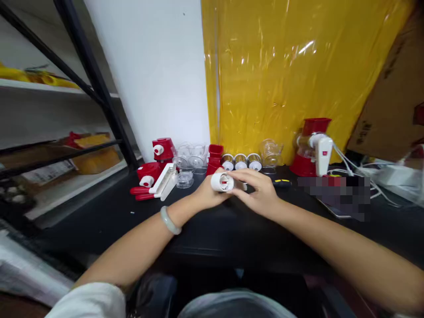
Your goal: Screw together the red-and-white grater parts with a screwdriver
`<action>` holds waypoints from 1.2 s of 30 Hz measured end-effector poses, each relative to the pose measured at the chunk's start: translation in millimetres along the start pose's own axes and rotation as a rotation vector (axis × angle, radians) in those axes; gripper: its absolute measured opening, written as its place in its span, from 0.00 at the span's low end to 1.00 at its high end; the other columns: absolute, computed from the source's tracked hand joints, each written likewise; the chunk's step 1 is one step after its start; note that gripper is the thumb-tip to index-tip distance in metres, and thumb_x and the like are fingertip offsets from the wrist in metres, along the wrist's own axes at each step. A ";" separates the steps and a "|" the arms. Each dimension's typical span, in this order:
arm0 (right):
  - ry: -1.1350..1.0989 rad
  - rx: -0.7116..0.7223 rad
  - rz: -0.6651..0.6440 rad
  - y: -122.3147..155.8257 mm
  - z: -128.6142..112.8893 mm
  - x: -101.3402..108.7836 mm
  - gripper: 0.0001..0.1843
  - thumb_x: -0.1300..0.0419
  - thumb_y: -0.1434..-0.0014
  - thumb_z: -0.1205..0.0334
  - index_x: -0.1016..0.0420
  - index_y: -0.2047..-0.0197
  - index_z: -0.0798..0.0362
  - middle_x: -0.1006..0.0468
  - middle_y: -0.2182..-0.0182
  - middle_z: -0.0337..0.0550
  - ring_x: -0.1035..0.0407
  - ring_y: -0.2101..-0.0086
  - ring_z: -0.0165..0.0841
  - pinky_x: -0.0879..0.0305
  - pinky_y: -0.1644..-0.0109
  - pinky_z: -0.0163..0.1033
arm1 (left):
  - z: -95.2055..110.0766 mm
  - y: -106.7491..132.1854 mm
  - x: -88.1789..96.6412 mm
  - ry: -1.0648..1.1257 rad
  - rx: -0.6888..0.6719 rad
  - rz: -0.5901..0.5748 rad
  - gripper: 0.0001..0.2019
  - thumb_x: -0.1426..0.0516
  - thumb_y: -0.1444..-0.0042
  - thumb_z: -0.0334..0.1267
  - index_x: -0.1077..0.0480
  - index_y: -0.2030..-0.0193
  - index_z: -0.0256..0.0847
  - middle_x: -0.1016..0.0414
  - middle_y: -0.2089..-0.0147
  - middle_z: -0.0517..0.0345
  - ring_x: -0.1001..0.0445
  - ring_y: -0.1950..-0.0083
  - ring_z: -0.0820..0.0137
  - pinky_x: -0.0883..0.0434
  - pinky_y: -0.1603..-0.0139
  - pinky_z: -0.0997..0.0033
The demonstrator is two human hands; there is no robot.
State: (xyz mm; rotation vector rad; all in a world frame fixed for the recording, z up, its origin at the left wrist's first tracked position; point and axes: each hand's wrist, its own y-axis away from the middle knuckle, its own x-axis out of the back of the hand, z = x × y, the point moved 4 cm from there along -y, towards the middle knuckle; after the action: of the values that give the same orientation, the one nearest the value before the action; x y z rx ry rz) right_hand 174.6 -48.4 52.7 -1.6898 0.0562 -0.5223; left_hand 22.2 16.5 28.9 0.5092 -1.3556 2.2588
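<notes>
Both hands meet over the black table, holding a white plastic part with a round open end [222, 182]. That end faces me and shows a bit of red inside. My left hand [209, 194] is wrapped round the part from the left and below. My right hand [259, 192] has thumb and fingers closed on its right side. Just behind the hands stand a red chute-shaped piece [215, 154] and several metal drums with white rims [240, 161]. Left of them are white crank arms with red handles [163, 183] and a clear round part [184, 179].
Red grater bodies [163, 149] stand at the back left. An assembled red and white grater [314, 150] is at the right, near white cables [374, 176]. A black-and-yellow object [282, 182] lies right of the hands. A metal-framed shelf [96, 88] borders the left.
</notes>
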 end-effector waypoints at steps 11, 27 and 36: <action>-0.005 -0.007 0.028 1.6 -1.9 -1.4 0.22 0.33 0.42 0.66 0.22 0.44 0.48 0.17 0.55 0.47 0.23 0.56 0.38 0.26 0.52 0.45 | 4.0 -0.4 0.3 0.000 0.022 -0.004 0.15 0.36 0.46 0.43 0.33 0.57 0.38 0.31 0.61 0.56 0.28 0.63 0.68 0.28 0.61 0.69; 0.082 -0.037 0.051 4.5 3.1 -3.4 0.17 0.36 0.39 0.61 0.20 0.47 0.49 0.17 0.54 0.48 0.21 0.56 0.40 0.26 0.53 0.46 | 9.8 -1.9 7.6 -0.114 0.053 0.011 0.19 0.36 0.48 0.36 0.29 0.49 0.39 0.28 0.44 0.47 0.25 0.45 0.60 0.28 0.43 0.60; 0.134 -0.237 -0.160 12.1 42.5 -11.0 0.23 0.42 0.36 0.58 0.30 0.39 0.55 0.24 0.46 0.55 0.29 0.46 0.42 0.33 0.41 0.52 | -1.6 -13.6 26.4 -0.038 0.180 0.212 0.14 0.36 0.46 0.39 0.27 0.55 0.36 0.22 0.53 0.44 0.23 0.47 0.58 0.29 0.41 0.51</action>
State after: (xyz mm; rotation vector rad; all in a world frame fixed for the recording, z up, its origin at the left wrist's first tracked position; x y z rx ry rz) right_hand 183.5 -7.8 33.9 -1.8984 0.0833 -0.7739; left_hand 7.7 28.5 51.9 0.4902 -1.2841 2.5715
